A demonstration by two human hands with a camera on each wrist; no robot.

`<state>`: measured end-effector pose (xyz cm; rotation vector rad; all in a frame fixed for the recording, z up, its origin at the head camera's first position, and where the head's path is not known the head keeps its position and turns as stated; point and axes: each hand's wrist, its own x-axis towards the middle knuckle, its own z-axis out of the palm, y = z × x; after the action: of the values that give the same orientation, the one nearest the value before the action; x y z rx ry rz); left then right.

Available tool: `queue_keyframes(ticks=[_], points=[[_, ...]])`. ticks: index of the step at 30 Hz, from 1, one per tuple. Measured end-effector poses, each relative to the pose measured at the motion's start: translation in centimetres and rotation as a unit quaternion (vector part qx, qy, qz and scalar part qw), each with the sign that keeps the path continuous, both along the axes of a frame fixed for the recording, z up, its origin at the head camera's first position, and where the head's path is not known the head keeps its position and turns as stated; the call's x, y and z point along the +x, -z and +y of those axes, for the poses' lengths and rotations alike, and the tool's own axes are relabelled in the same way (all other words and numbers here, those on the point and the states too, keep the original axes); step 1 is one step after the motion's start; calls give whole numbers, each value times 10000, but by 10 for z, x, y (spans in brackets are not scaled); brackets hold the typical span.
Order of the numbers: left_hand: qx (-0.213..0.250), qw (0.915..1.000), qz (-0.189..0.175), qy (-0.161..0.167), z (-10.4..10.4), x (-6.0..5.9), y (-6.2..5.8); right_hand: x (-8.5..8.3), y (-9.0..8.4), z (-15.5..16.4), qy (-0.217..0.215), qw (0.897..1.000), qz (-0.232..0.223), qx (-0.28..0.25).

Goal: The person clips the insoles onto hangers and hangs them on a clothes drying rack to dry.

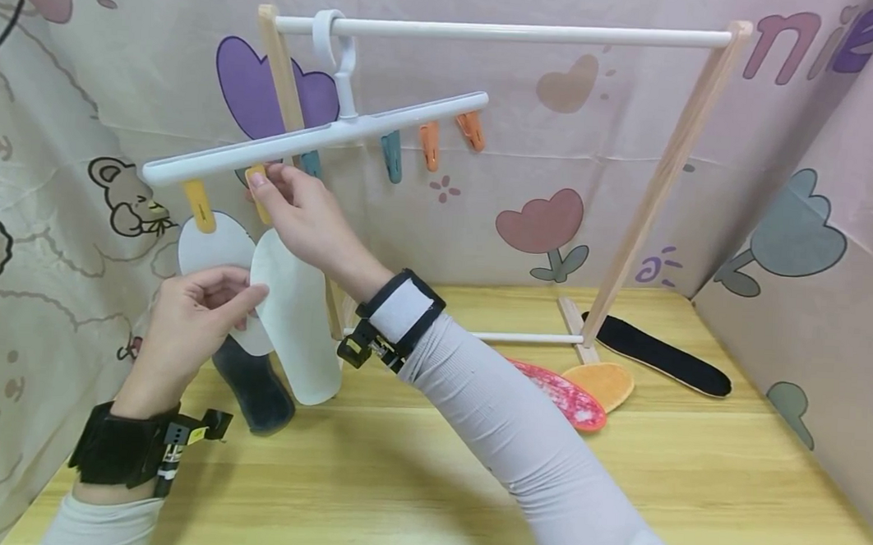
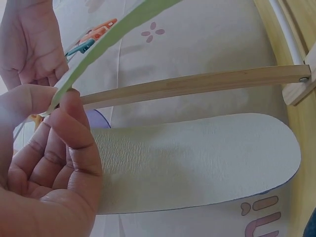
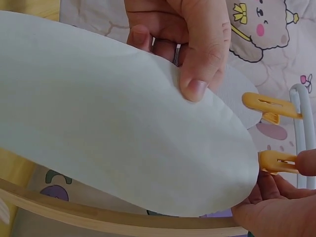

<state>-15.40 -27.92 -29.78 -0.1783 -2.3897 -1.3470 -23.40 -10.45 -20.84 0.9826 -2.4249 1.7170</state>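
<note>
A pale green insole (image 1: 296,323) is pinched near its upper edge between the thumb and fingers of my left hand (image 1: 190,317). My right hand (image 1: 309,216) pinches a yellow clip (image 3: 279,162) on the white hanger (image 1: 407,121). That clip's tip meets the insole's rounded end; I cannot tell whether it bites the edge. From the outer yellow clip (image 1: 199,207) hangs a white insole (image 1: 216,244), partly behind my left hand. Teal clips (image 1: 391,156) and orange clips (image 1: 429,146) hang along the hanger's right half. The hanger tilts, its left end lower.
The hanger hooks over the white bar (image 1: 523,34) of a wooden rack (image 1: 652,185). A dark insole (image 1: 256,391) shows below the hanging ones. On the table (image 1: 410,485) at right lie a red patterned insole (image 1: 571,399), an orange one (image 1: 608,384) and a black one (image 1: 662,356).
</note>
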Motion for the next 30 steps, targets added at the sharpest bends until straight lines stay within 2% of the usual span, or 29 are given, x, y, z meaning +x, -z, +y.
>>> queue_keyframes(ticks=[8, 19, 25, 30], points=[[-13, 10000, 50, -23, 0, 0, -1, -3, 0, 0, 131, 9999, -89, 18], [30, 9999, 27, -125, 2, -1, 0, -5, 2, 4, 47, 9994, -268, -233], [60, 9999, -39, -72, 3, -1, 0, -6, 2, 5, 111, 9995, -234, -167], [27, 10000, 42, -3, 4, 0, 0, -6, 1, 5, 100, 9995, -233, -184]])
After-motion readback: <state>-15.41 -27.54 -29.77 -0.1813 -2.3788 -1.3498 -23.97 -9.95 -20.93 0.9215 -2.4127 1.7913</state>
